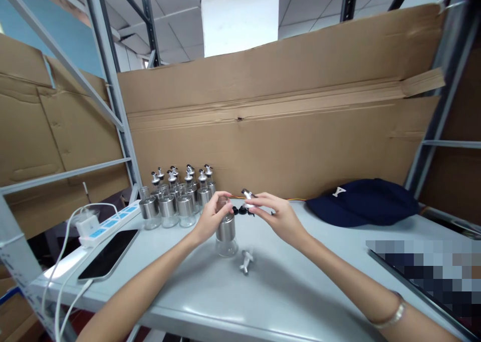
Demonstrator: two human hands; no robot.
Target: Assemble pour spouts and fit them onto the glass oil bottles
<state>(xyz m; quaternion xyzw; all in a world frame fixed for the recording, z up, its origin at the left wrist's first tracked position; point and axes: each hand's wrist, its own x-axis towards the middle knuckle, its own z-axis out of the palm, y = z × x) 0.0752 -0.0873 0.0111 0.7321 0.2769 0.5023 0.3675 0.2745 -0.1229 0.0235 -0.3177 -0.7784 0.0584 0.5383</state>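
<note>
A clear glass oil bottle (226, 230) with a metal sleeve stands upright on the table. My left hand (210, 217) is wrapped round its neck and hides most of the mouth. Just to the right, at about the height of the neck, my right hand (280, 216) pinches a silvery pour spout (248, 195) with a dark tip. That spout is apart from the bottle. Another metal pour spout (246, 262) lies on the table in front, near the bottle's base. Behind my fingers are several small black caps (242, 211), partly hidden.
Several similar bottles (167, 207) stand at the back left, some topped with spouts. A power strip (110, 224) and a phone (108, 254) with white cables lie left. A navy cap (363, 202) rests at the back right. Cardboard (281, 146) walls off the rear of the table (210, 302).
</note>
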